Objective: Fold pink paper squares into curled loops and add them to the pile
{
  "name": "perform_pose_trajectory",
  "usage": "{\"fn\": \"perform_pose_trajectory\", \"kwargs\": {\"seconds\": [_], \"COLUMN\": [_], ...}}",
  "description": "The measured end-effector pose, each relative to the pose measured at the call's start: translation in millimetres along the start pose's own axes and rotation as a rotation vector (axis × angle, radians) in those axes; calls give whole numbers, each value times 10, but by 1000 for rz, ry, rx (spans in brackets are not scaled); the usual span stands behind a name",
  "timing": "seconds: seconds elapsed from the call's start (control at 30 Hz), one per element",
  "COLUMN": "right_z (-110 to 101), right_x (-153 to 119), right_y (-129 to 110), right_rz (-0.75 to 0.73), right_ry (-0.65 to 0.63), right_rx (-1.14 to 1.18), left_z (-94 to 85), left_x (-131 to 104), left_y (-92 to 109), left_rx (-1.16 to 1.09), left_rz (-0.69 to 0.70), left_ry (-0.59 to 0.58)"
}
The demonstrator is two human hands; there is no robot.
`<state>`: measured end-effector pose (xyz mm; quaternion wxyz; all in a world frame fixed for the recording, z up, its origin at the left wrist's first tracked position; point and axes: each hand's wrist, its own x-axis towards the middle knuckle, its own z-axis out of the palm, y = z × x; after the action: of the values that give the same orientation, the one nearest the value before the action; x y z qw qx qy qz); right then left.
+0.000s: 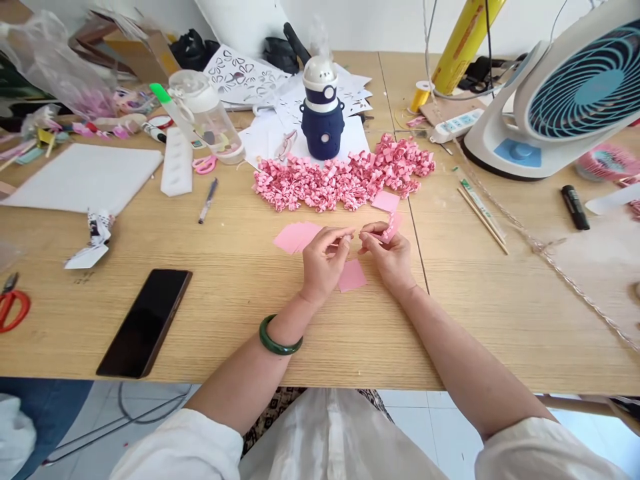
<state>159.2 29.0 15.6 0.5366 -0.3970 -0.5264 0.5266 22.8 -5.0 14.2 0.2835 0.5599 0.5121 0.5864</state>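
Observation:
Over the middle of the table, my left hand (pixel 323 261) is closed in a pinch; whatever lies between its fingertips is too small to make out. A few centimetres to its right, my right hand (pixel 396 261) grips a piece of pink paper (pixel 393 228) that has small curled bits along its edge. The fingertips of both hands almost meet. Just below them lies a pink paper square (pixel 353 276), and left of my left hand a fanned stack of pink paper (pixel 295 237). Beyond the hands is a long heap of curled pink paper pieces (pixel 320 185), with another pink square (pixel 385 201) at its front.
A blue bottle (pixel 323 127) stands behind the heap, with a clear jug (pixel 215 123) to its left. At the left lie a phone (pixel 145 323) and red scissors (pixel 15 308). A fan (pixel 560 100), chopsticks (pixel 484 220) and a black marker (pixel 575 208) are at the right.

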Motion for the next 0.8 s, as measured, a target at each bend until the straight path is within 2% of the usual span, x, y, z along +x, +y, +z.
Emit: {"fn": "perform_pose_trajectory", "kwargs": {"seconds": [0.1, 0.5, 0.57, 0.63, 0.73, 0.8], "right_z": [7, -10, -14, -22, -41, -55], "right_x": [1, 12, 13, 11, 10, 13], "right_y": [-13, 28, 21, 11, -7, -16], "right_rz": [34, 58, 73, 103, 146, 157], "right_ry": [-4, -19, -23, -39, -99, -156], "right_rx": [4, 34, 48, 65, 118, 147], "left_z": [-8, -6, -4, -10, -42, -72], "left_x": [31, 6, 15, 38, 88, 121], "left_y": [-19, -2, -13, -21, -25, -25], "left_rx": [-113, -160, -222, -332, -494, -539], "left_rz": [-99, -71, -134, -254, -416, -455], "left_ry": [26, -83, -80, -86, -152, -202]}}
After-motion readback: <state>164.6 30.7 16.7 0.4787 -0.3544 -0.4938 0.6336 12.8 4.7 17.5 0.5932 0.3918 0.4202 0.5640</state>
